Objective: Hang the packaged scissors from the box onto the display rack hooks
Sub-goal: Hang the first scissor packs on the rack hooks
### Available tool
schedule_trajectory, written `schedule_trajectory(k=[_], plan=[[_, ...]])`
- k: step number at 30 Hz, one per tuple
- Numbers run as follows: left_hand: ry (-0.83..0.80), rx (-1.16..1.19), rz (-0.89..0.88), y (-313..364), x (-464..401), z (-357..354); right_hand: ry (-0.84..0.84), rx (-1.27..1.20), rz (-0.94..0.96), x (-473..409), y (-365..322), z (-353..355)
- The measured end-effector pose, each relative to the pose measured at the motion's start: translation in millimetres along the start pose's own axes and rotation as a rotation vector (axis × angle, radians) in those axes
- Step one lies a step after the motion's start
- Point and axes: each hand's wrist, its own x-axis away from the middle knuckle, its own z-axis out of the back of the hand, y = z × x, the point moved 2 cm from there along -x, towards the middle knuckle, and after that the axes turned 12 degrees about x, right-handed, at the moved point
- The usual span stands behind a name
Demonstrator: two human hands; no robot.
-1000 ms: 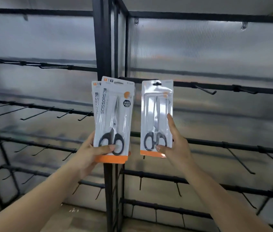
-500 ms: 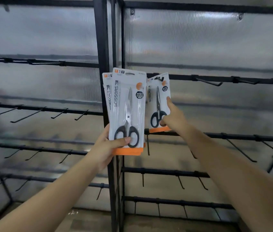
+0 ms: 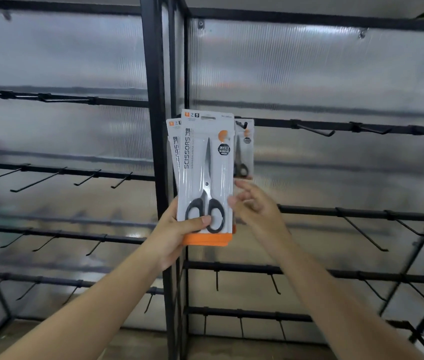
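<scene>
Fingers of the left hand (image 3: 179, 229) are pinching the scissor packs (image 3: 205, 178); right hand (image 3: 255, 203) is hanging open, empty. Advice: peeling off one pack only, then aiming its slot at a hook (image 3: 314, 131).

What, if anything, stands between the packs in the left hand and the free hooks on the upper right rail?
Nothing visible blocks them. The free hooks jut out bare, right of the pack already hanging. The right hand is open beside the held packs, which the left hand grips at the bottom.
</scene>
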Motion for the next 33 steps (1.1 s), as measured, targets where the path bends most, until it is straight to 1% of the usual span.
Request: schedule_trajectory(k=[2, 7, 10, 14, 17, 19, 21, 24, 33], plan=[[-0.024, -0.006, 0.017, -4.7, 1.1, -5.4, 0.002, -0.082, -0.031, 12.2, 1.6, -1.9], [-0.087, 0.071, 0.07, -10.2, 3.0, -12.2, 0.096, -0.064, -0.037, 16.0, 5.9, 4.1], [-0.048, 0.11, 0.096, -9.0, 1.4, -9.8, 0.126, -0.175, -0.022, 13.3, 9.9, 7.7], [0.027, 0.1, 0.082, -7.3, 2.0, 3.8, 0.193, -0.185, 0.01, 11.3, 13.6, 16.3], [0.073, 0.058, 0.069, -5.0, 4.8, 16.7, 0.101, -0.136, 0.087, 6.9, 8.3, 25.3], [0.077, 0.024, 0.059, -2.9, 7.2, 21.6, 0.036, 0.002, 0.109, 1.7, 6.3, 30.3], [0.084, -0.002, 0.042, -0.1, 8.7, 25.9, 0.018, 0.143, 0.065, -4.8, 8.7, 34.1], [0.101, -0.008, 0.031, 3.8, 8.6, 32.3, 0.003, 0.251, 0.004, -14.8, 12.2, 35.2], [0.105, -0.016, 0.014, 7.3, 11.4, 35.0, -0.004, 0.263, 0.037, -17.9, 19.8, 22.3]])
